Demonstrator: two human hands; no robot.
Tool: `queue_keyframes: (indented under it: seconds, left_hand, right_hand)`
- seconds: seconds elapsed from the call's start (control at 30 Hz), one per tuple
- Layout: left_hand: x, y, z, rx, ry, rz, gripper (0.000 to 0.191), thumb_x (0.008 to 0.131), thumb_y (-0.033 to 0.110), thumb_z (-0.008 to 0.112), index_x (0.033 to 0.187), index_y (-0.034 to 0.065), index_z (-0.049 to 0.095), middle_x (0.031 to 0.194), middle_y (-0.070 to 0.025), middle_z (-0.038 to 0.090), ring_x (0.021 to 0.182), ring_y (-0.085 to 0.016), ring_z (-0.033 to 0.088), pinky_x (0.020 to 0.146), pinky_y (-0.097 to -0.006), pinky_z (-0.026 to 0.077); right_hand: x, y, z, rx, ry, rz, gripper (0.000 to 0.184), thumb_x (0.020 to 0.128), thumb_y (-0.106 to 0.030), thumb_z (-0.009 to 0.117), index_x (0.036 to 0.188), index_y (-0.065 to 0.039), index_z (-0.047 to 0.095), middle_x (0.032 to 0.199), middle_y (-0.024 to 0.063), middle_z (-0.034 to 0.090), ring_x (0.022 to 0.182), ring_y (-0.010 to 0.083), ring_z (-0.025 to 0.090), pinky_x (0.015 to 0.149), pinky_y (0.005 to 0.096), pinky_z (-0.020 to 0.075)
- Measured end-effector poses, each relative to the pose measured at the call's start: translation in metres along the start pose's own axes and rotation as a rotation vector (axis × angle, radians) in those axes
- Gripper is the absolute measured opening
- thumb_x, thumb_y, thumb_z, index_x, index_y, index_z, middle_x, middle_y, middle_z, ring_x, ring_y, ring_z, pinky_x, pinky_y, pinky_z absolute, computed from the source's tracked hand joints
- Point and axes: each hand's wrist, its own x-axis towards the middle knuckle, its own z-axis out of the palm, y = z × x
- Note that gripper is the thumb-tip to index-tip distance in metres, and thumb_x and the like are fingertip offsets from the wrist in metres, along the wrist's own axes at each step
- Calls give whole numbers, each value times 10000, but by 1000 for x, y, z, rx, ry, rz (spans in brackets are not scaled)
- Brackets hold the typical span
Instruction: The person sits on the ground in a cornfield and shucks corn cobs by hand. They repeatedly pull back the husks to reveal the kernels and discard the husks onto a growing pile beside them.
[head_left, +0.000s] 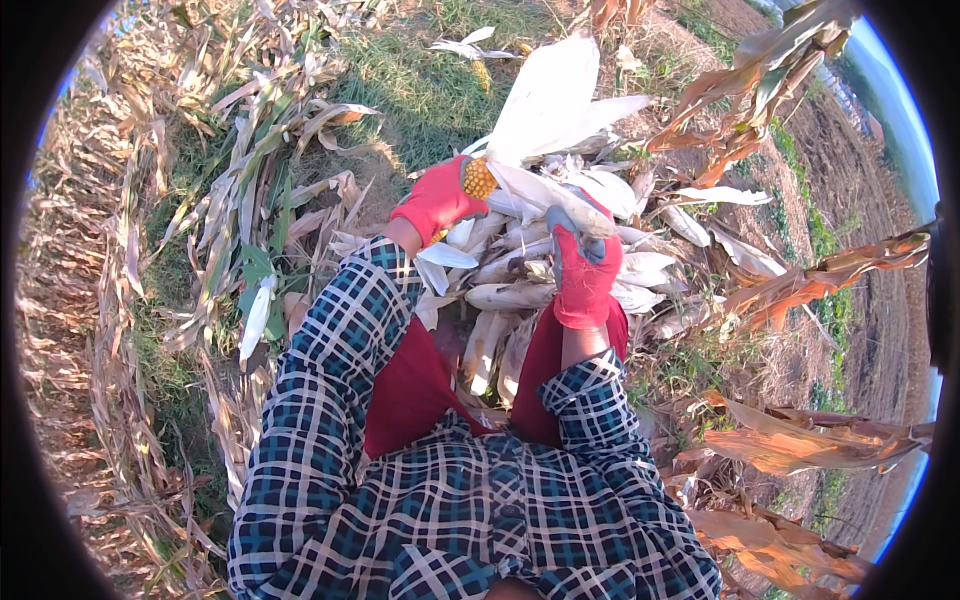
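My left hand (441, 198), in a red work glove, grips a maize ear (478, 178) whose yellow kernels show at the top of the fist. More yellow shows below the fist, beside loose pale husk strips (447, 256). In a matching glove with grey fingertips, my right hand (586, 262) is closed around a pale, husk-wrapped piece (551, 193); whether an ear is inside cannot be told. A broad white husk leaf (546, 105) stands up just beyond both hands. Under them lies a heap of unhusked maize ears (511, 295).
Dry cut stalks and leaves (247, 172) cover the ground on the left. Brown maize leaves (787, 277) reach in from the right. A partly husked ear (481, 75) lies on the grass ahead. My red-clad knees (409, 382) flank the heap.
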Motion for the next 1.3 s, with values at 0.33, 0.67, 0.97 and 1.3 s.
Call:
queue_keyframes:
  seconds: [0.33, 0.67, 0.97, 1.3]
  left_hand:
    - [-17, 7, 7, -470, -117, 34, 485, 812, 310, 745, 1194, 44, 611, 1128, -107, 682, 1031, -233, 653, 897, -355, 512]
    - [-26, 5, 7, -551, -187, -9, 527, 728, 168, 775, 1208, 31, 607, 1107, -113, 683, 1012, -225, 650, 877, -343, 510]
    - [-38, -5, -52, -938, -129, -164, 299, 879, 194, 679, 1108, 2, 665, 953, -105, 671, 853, -178, 676, 754, -302, 543]
    - [-105, 4, -109, -161, 485, -125, 231, 888, 158, 666, 1060, 7, 695, 1042, -79, 663, 962, -160, 649, 848, -287, 507]
  right_hand:
    - [41, -8, 81, -34, -173, -245, 626, 736, -83, 762, 1332, -82, 573, 1422, 174, 495, 1289, 319, 517, 1054, 373, 433]
    - [38, 28, 82, 422, -297, 241, 270, 1002, -220, 446, 855, -27, 564, 770, 77, 597, 718, 238, 612, 735, 347, 518]
    - [114, 65, 27, 1287, -32, 919, 303, 1009, -384, 475, 874, -132, 576, 853, 23, 620, 734, 165, 609, 656, 371, 478]
    - [39, 169, -16, 285, 63, 1271, 490, 965, -376, 555, 1242, 28, 531, 1107, 141, 622, 975, 264, 618, 865, 473, 527]
